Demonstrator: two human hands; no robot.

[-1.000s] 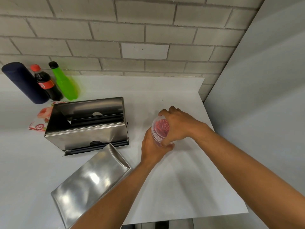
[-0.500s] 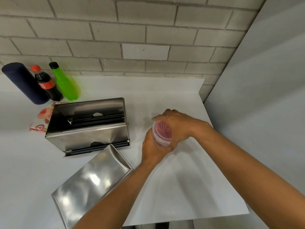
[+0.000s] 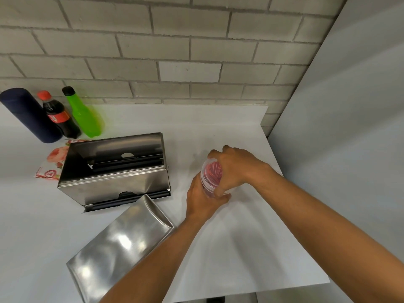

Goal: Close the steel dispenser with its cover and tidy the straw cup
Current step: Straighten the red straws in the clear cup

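A clear plastic straw cup (image 3: 210, 176) full of red straws stands on the white table at centre right. My left hand (image 3: 202, 199) wraps its lower body from the near side. My right hand (image 3: 235, 168) grips its rim and right side from above. The steel dispenser (image 3: 113, 169) stands uncovered to the left, its inside showing. Its steel cover (image 3: 119, 248) lies flat on the table in front of it, apart from the box.
A dark blue cylinder (image 3: 28, 115), a cola bottle (image 3: 58, 115) and a green bottle (image 3: 84, 115) stand at the back left by the brick wall. A floral packet (image 3: 53, 164) lies behind the dispenser. The table edge (image 3: 306, 248) runs along the right, next to a grey panel.
Both hands stay on the straw cup. The cup has tilted slightly and the right hand has shifted a little over its rim. Dispenser and cover have not moved.
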